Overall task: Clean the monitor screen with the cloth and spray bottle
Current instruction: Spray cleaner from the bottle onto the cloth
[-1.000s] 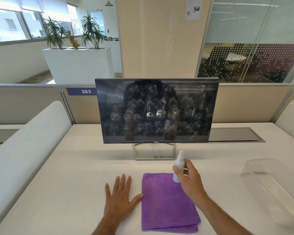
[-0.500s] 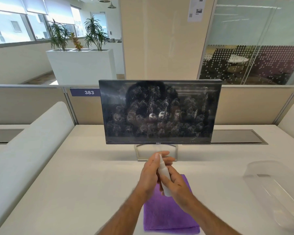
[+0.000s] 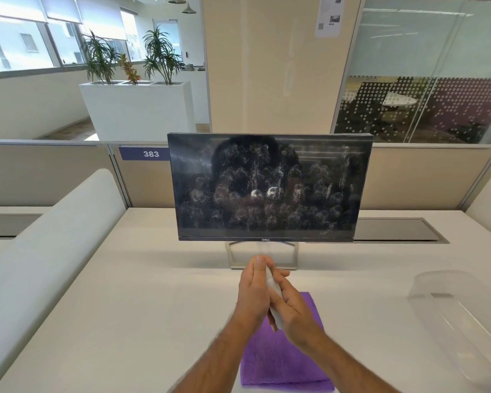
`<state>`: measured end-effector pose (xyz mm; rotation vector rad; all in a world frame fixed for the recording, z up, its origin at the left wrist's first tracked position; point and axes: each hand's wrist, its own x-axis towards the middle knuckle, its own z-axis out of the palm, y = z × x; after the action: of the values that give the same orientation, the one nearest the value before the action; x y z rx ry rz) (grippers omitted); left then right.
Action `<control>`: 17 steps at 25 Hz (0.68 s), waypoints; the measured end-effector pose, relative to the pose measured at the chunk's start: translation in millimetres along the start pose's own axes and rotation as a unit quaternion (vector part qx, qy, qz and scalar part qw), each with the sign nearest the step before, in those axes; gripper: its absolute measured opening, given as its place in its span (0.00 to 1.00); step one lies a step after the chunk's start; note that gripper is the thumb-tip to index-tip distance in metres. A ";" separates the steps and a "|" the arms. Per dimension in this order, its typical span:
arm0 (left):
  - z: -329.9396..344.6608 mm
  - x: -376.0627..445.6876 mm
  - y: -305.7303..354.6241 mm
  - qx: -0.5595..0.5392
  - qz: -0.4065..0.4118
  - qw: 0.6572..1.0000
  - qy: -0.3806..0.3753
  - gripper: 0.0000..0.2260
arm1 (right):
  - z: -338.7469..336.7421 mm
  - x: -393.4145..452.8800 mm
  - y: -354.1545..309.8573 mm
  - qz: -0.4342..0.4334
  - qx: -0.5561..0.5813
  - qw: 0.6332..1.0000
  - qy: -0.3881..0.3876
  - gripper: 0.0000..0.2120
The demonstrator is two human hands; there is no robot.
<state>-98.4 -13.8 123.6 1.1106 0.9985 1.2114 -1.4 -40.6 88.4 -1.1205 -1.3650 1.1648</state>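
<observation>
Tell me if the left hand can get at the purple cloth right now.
Probably not at once: the left hand is wrapped round the spray bottle with the right hand. The cloth lies uncovered on the desk just below.

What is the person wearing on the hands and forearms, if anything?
Nothing shows. The left hand and the right hand are bare, with no gloves, rings or watch in view. Both forearms are uncovered as far as the frame edge; no sleeves appear.

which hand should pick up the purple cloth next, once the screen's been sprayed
Left, probably. The right hand wraps the spray bottle body, carrying it; the left hand only touches its top and can let go to reach the cloth lying below.
</observation>
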 end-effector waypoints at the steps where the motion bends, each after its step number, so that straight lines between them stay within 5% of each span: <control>1: 1.4 0.2 1.2 0.000 0.003 1.000 0.008 0.17 | 2.2 -0.5 -0.9 -0.006 -0.003 1.000 0.007 0.21; 17: -6.6 5.1 2.9 -0.024 0.014 1.000 0.004 0.18 | 13.8 -1.4 -1.5 -0.020 -0.083 0.995 0.044 0.16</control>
<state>-104.9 -8.0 125.2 1.0861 0.9590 1.2567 -15.1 -43.3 89.0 -1.2412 -1.4293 0.9766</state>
